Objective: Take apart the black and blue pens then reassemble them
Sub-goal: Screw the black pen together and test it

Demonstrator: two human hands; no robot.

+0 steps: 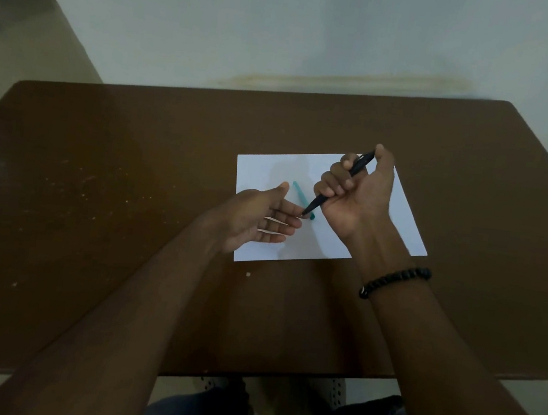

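Note:
My right hand [353,193] is closed in a fist around the black pen [360,168], held above the white paper [270,172]. The pen slants, with its clip end up by my thumb and its tip pointing down-left. My left hand [261,216] is open, palm up, fingers spread, and its fingertips sit right at the black pen's tip. The blue pen [298,191] lies on the paper between my hands, partly hidden by the black pen and my fingers.
The paper rests on a brown table [113,187] whose far edge meets a pale wall. A black bead bracelet [394,280] circles my right wrist. My knees show below the table's near edge.

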